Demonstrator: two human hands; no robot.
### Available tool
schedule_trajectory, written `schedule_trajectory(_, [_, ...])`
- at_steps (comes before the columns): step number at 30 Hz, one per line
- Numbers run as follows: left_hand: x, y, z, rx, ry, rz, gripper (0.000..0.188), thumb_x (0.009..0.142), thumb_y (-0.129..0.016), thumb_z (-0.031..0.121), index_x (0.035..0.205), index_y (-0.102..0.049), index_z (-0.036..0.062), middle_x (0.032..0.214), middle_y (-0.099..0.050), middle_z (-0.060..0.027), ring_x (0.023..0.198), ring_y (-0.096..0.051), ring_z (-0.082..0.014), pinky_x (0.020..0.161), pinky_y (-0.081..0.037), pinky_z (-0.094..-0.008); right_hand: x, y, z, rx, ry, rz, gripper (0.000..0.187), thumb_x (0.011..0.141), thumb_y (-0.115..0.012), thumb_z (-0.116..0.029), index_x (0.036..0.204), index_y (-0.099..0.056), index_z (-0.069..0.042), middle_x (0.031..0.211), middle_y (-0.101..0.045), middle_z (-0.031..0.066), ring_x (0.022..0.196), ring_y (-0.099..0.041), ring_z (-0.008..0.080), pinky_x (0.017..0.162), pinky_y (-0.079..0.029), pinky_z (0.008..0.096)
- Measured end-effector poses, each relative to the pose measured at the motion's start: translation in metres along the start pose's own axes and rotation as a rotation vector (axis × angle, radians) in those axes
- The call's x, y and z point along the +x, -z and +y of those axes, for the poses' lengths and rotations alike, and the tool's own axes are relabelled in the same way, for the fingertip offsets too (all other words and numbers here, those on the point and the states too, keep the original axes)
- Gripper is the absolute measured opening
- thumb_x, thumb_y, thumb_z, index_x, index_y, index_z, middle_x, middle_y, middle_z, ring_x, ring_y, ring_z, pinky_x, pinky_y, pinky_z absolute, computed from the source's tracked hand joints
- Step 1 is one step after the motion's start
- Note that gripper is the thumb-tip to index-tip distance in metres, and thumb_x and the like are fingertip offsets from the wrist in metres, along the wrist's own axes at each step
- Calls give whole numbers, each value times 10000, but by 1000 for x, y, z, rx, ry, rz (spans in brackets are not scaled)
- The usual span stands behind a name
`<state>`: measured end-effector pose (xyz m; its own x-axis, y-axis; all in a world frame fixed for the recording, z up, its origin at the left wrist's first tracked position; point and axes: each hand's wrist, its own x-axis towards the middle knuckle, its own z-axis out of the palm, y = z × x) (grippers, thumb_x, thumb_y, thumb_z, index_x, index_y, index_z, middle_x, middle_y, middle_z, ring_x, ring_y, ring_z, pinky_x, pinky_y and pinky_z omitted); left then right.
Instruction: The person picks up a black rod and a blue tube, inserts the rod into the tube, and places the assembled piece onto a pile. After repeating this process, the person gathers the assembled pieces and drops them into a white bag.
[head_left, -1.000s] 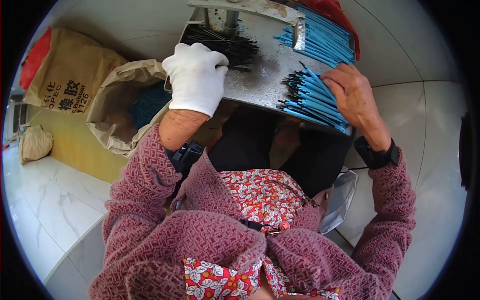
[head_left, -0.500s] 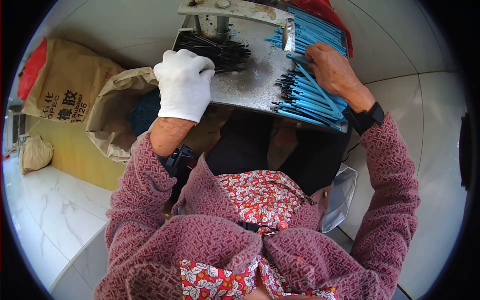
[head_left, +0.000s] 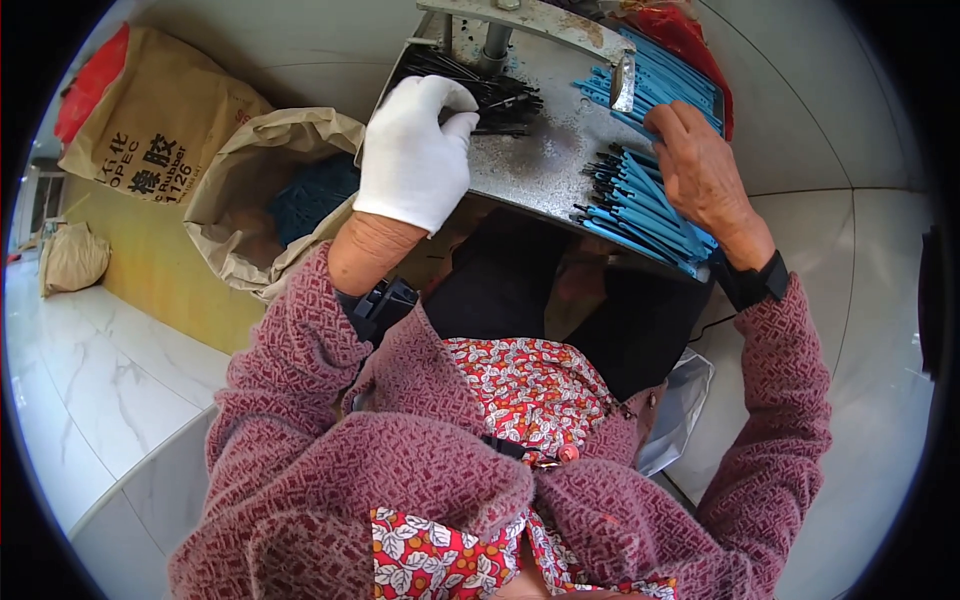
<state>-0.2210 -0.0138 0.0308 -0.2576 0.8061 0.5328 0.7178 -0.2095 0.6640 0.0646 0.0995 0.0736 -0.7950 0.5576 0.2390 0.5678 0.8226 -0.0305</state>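
Observation:
My left hand (head_left: 415, 155), in a white glove, is over the left part of a metal tray table (head_left: 545, 165). Its thumb and forefinger curl together beside a heap of thin black sticks (head_left: 505, 95); what they pinch, if anything, I cannot make out. My bare right hand (head_left: 705, 180) has its fingers bent at the near edge of a stack of slim blue plastic sticks (head_left: 670, 80), closed at the end of one. Below its palm lies a bundle of blue sticks with black tips (head_left: 640, 205), partly covered by the hand.
A metal lever arm (head_left: 560, 25) on a post spans the tray's far side, its end block beside the blue stack. To the left stand an open paper sack (head_left: 235, 205) holding blue pieces and a closed brown sack (head_left: 160, 120). Red plastic (head_left: 700, 40) lies behind the stack.
The view has shifted, so the tray sits further right. A blue stick that slanted from my right hand across the tipped bundle no longer stands out. My left hand stays by the black sticks.

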Motion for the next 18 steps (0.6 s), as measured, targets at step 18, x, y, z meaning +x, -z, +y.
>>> schedule_trajectory(18, [2,-39,31,-561,500,-290,208,904,-619,9,1103,-664,-30,926,-732,-116,860,-703,-165,789,-542,-289,-1,20,-57,1320,-643,-175,148,987,-560,-70,1123,-551,-12,813,-508,-19,665,-444,21,509,-328,163])
